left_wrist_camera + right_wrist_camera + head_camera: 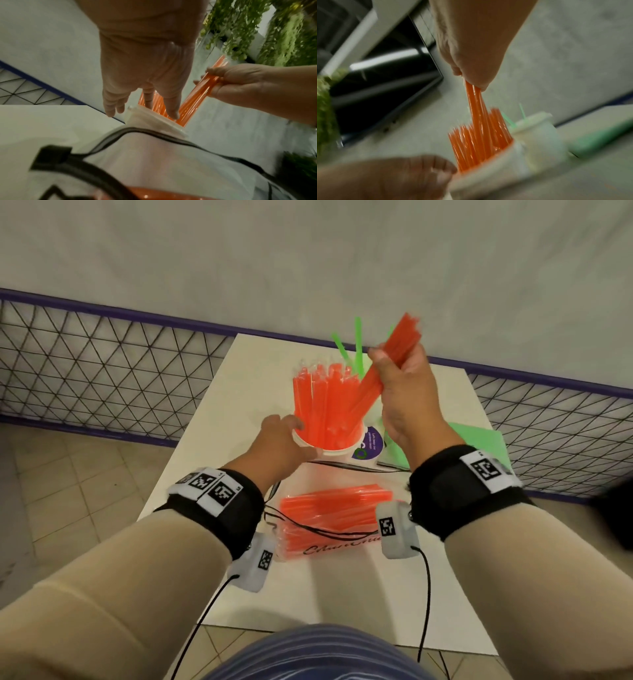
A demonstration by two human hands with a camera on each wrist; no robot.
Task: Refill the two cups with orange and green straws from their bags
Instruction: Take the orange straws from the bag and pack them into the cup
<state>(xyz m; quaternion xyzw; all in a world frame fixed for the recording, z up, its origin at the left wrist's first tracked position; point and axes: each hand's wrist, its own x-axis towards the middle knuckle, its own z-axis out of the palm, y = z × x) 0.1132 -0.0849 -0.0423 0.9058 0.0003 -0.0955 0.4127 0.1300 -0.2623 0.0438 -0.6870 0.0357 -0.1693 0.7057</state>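
Observation:
A white cup point(330, 453) packed with orange straws point(325, 402) stands mid-table. My left hand point(286, 438) holds its left side near the rim; the left wrist view shows my thumb and fingers point(111, 108) either side of the cup point(154, 121). My right hand point(400, 392) grips a tilted bundle of orange straws point(394, 350), its lower ends inside the cup point(496, 169). Just behind stands a second cup point(371, 445) with a purple label and a few green straws point(357, 344). The orange straw bag point(332, 518) lies near me, and the green straw bag point(479, 443) lies to the right.
The small white table point(342, 594) has its edges close on all sides. A wire-mesh fence with a purple rail point(102, 364) runs behind it along a grey wall. Black cables point(325, 530) from my wrist cameras trail over the orange bag. Tiled floor lies on the left.

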